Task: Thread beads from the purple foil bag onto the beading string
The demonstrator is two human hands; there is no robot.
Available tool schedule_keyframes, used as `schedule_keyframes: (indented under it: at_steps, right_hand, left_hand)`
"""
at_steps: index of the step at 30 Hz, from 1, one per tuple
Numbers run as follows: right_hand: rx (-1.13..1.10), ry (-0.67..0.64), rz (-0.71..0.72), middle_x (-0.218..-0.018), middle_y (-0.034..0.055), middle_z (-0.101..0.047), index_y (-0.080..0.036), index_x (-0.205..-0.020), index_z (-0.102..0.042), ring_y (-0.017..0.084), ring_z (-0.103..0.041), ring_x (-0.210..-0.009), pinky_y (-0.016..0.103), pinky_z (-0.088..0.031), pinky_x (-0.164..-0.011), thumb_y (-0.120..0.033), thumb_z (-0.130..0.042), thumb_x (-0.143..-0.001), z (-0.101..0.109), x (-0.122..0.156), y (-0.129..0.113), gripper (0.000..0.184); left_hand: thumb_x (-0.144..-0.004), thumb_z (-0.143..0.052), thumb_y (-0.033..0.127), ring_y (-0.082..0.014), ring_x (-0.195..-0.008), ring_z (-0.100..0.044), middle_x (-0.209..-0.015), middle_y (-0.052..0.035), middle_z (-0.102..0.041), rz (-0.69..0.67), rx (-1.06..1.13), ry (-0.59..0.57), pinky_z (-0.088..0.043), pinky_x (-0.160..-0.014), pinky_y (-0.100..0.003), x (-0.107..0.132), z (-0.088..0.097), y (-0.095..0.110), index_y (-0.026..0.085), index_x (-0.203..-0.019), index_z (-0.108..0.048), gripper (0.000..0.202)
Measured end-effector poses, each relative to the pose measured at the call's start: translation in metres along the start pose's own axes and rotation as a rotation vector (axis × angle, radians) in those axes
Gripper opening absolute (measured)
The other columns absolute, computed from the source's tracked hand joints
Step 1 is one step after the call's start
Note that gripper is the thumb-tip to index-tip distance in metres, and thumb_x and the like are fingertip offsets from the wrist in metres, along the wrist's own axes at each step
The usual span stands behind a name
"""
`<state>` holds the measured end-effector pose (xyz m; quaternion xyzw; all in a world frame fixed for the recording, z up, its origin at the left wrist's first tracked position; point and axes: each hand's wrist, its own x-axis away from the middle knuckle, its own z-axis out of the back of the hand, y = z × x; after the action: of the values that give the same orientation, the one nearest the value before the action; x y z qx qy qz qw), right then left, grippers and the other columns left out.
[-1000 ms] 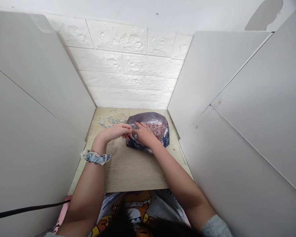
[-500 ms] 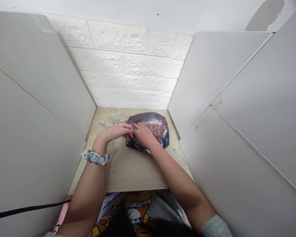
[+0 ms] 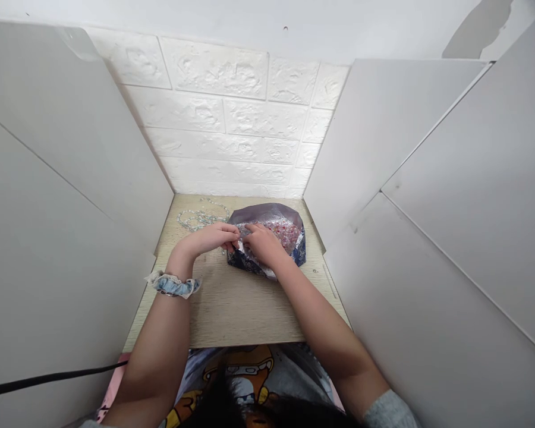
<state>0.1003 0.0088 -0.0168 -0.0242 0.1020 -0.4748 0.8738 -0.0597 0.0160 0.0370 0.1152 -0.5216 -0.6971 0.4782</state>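
Observation:
A soft bag point(image 3: 267, 212) with a silvery inside and a dark blue patterned outside lies spread wide on the table. Many small pink, red and clear beads point(image 3: 289, 235) fill it. At its left edge my left hand point(image 3: 216, 236) is closed, thumb and fingers pinched together; whatever they hold is too small to make out. My right hand point(image 3: 264, 245) reaches over the beads from the front, its index finger and thumb apart near the left fingertips. Its other fingers are partly hidden. Behind my left hand lies a tangled string of pale green and white beads point(image 3: 196, 219).
The small wooden table point(image 3: 245, 315) stands between tall white panels point(image 3: 93, 131) on both sides. A white brick-patterned wall point(image 3: 245, 119) closes off the back. A black cord point(image 3: 53, 377) runs in at the lower left.
My right hand has shifted slightly right, away from the left fingertips and over the beads. The left hand and the bag have stayed nearly in place.

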Motion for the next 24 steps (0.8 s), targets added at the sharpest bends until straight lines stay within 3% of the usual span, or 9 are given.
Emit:
schedule_keyframes:
  at_steps: [7, 14, 24]
  right_hand:
    - [-0.031, -0.006, -0.087, -0.116, 0.0086, -0.051, -0.018, -0.096, -0.064, 0.020, -0.046, -0.105, 0.029, -0.037, -0.086, -0.012, -0.042, -0.080, 0.001, 0.003, 0.011, 0.027]
    - [-0.073, 0.016, -0.145, -0.116, 0.0101, -0.050, -0.017, -0.093, -0.062, 0.019, -0.045, -0.105, 0.030, -0.036, -0.086, -0.010, -0.040, -0.081, 0.008, 0.005, 0.014, 0.026]
    - [-0.026, 0.028, -0.070, -0.112, 0.0090, -0.052, -0.016, -0.088, -0.063, 0.019, -0.047, -0.099, 0.029, -0.038, -0.082, -0.014, -0.043, -0.081, 0.000, 0.002, 0.010, 0.021]
  left_hand:
    - [-0.062, -0.051, 0.034, -0.0143, -0.068, -0.053, -0.070, -0.0023, -0.059, 0.014, 0.032, -0.015, -0.042, -0.068, -0.025, 0.000, 0.001, 0.000, 0.015, -0.063, -0.053, 0.019]
    - [-0.063, -0.049, 0.033, -0.0148, -0.069, -0.052, -0.071, -0.0022, -0.058, 0.007, 0.010, -0.013, -0.042, -0.068, -0.025, 0.001, 0.002, 0.000, 0.016, -0.062, -0.054, 0.017]
    - [-0.064, -0.048, 0.031, -0.0136, -0.068, -0.052, -0.069, -0.0007, -0.056, -0.014, -0.004, -0.016, -0.042, -0.067, -0.025, -0.001, 0.001, -0.001, 0.015, -0.062, -0.052, 0.016]
